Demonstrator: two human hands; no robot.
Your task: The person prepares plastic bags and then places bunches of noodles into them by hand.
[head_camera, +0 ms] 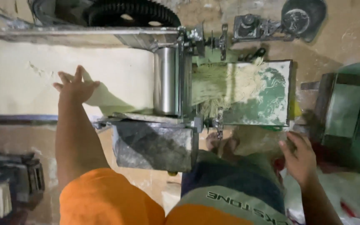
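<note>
Dough sheet, pale and wide, lies flat on the machine's bed and runs into the shiny steel roller. Left hand rests on its near edge with fingers spread wide, palm down, gripping nothing. Past the roller, thin cut noodles spill onto a green tray dusted with flour. Right hand hangs loosely open, fingers slightly curled, near the tray's front edge beside a pale clump of noodles; whether it touches them is unclear. A dark gear wheel sits above the roller, a grey metal box below it. Beneath everything is a worn, floury concrete floor.
</note>
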